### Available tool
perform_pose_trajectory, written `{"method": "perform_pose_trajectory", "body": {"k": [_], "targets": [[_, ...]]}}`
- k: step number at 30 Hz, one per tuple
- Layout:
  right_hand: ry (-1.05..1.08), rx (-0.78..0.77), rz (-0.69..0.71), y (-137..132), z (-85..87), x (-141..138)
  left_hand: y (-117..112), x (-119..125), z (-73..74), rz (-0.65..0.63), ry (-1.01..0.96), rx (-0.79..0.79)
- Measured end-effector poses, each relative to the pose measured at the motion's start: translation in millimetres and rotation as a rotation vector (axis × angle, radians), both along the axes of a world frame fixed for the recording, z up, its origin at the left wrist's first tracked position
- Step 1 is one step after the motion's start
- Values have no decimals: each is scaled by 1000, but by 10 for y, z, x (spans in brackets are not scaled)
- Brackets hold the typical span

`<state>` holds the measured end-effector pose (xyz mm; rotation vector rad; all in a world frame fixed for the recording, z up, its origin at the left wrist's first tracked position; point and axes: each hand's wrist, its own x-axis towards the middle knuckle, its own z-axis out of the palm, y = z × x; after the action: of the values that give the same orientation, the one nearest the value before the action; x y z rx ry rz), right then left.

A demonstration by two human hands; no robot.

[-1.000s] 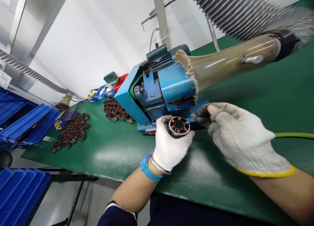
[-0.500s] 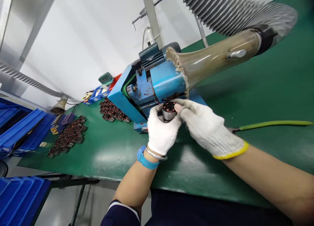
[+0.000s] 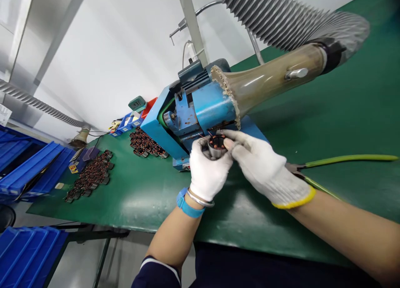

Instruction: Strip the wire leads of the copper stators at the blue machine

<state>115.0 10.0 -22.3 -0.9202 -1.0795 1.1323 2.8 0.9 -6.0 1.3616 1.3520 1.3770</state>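
My left hand (image 3: 208,169), in a white glove, is closed round a small round stator with copper windings (image 3: 216,145) and holds it up against the front of a blue bench machine (image 3: 200,109). My right hand (image 3: 265,167), in a grey-white glove with a yellow cuff, has its fingers pinched on the same stator from the right side. Both hands sit just below the machine's slot, under the frayed mouth of a clear suction funnel (image 3: 268,80).
Two heaps of copper-wound stators lie on the green table (image 3: 125,196), one (image 3: 90,175) at the left, one (image 3: 145,143) beside the machine. Green-handled pliers (image 3: 337,161) lie behind my right wrist. Blue bins (image 3: 28,163) stand at the left; a ribbed hose (image 3: 281,17) runs overhead.
Both hands moved the stator away from me and up to the machine's front. My right hand, apart from it a second ago, now pinches it.
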Motion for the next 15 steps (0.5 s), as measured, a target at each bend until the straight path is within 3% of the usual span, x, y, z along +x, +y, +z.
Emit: {"method": "perform_pose_trajectory", "body": {"k": [3, 7, 10, 13, 15], "targets": [[-179, 110, -35, -156, -125, 3, -150, -97, -102, -46, -6, 41], [-326, 237, 23, -308, -212, 0, -348, -243, -147, -103, 29, 97], [-366, 266, 73, -346, -280, -8, -515, -431, -186, -101, 77, 13], [-440, 267, 65, -345, -391, 19, -709, -803, -281, 20, 294, -193], [-505, 253, 46, -325, -470, 51, -821, -1156, -336, 200, 494, -319]]}}
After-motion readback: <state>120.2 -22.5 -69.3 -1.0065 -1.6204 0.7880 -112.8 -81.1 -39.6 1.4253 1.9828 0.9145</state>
